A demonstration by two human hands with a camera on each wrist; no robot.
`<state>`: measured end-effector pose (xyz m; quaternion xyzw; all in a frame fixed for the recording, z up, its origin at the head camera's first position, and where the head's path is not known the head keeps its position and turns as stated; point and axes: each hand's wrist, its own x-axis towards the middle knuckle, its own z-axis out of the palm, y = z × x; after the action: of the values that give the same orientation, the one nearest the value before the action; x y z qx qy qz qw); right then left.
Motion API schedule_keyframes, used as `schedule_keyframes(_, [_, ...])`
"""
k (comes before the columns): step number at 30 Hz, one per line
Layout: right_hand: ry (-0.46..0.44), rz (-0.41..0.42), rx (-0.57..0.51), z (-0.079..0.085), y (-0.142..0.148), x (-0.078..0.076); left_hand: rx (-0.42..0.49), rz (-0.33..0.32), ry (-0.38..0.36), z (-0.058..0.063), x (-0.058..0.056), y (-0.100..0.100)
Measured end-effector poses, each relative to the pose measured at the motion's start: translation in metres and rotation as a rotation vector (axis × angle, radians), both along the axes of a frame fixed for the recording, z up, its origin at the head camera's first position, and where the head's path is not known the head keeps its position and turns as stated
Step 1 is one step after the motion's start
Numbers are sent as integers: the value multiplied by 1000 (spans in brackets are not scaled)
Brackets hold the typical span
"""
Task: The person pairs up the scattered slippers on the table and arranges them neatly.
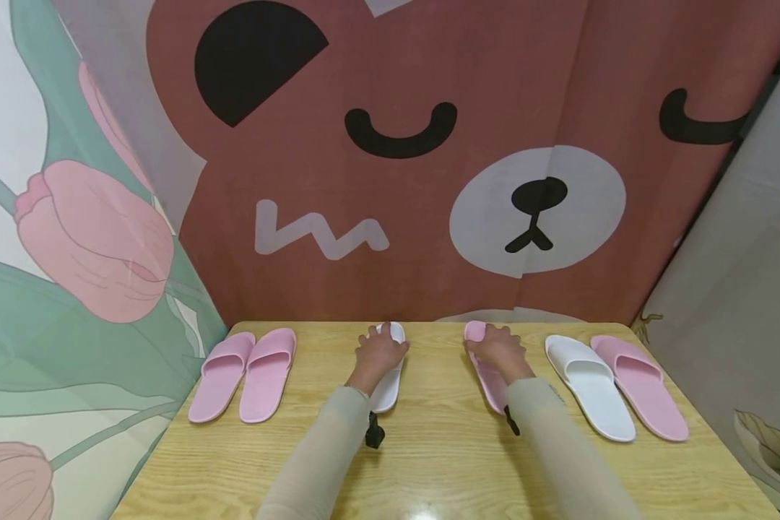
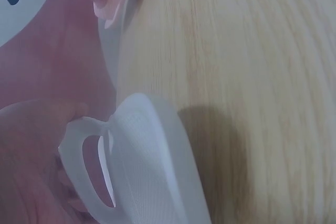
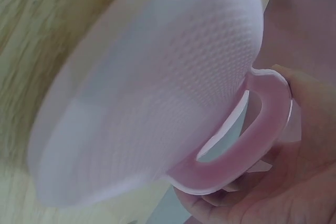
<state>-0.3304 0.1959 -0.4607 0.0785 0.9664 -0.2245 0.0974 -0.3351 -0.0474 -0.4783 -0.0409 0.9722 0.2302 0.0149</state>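
My left hand point(image 1: 380, 352) grips a white slipper point(image 1: 388, 393) by its strap, toe toward the back of the table. In the left wrist view, fingers curl over the strap of the white slipper point(image 2: 144, 166), and its sole casts a shadow on the wood. To the right, my right hand point(image 1: 499, 352) holds a pink slipper point(image 1: 492, 383) across its strap. The right wrist view shows the textured footbed of the pink slipper point(image 3: 157, 103) tilted over the wood, thumb and fingers around the strap. Both hands partly cover the slippers they hold.
Two pink slippers, one outer point(image 1: 216, 386) and one inner point(image 1: 264, 386), lie side by side at left on the wooden table point(image 1: 429, 455). At right, another white slipper point(image 1: 599, 401) lies against another pink slipper point(image 1: 653, 397). A bear-print curtain point(image 1: 422, 195) hangs behind.
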Motion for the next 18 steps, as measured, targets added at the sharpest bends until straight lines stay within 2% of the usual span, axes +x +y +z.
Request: schedule_keyframes(18, [3,-1,24,-12,30,6,18,0,14,-2,-3,-3])
